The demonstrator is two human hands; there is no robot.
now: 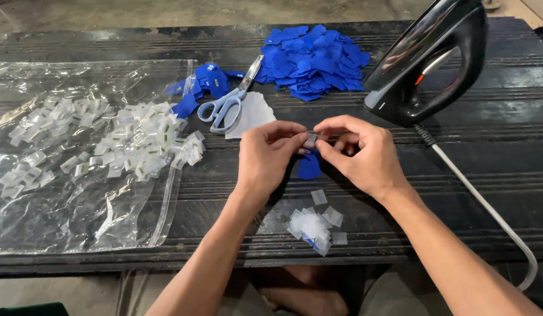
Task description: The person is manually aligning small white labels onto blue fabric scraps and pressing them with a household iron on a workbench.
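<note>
Left hand (265, 153): fingers pinched shut on one end of a small grey tag (310, 140), held up above the desk (458, 175).
Right hand (359, 153): fingers closed on the other end of the same tag; thumb and forefinger meeting those of the left.
Reason for hold: judged a two-handed pinch to keep so small a piece steady and close under the eye.
Directly below the fingers: one blue fabric piece (309, 167) lying flat on the desk.
Nearer the body than the fingers: small heap of clear sachets (313, 225), one with a blue streak.
Beyond the fingers, to the left: scissors (227, 102), blades closed, resting on a white scrap (255, 112).
Farther beyond: pile of blue pieces (312, 61).
Far left of the fingers: clear plastic bag (78, 205) spread flat, strewn with more sachets.
Right of the fingers: black iron (426, 61), upright, its cord (488, 210) trailing off the desk edge.
Obstruction: iron and cord close beside the right wrist; nothing between the hands.
</note>
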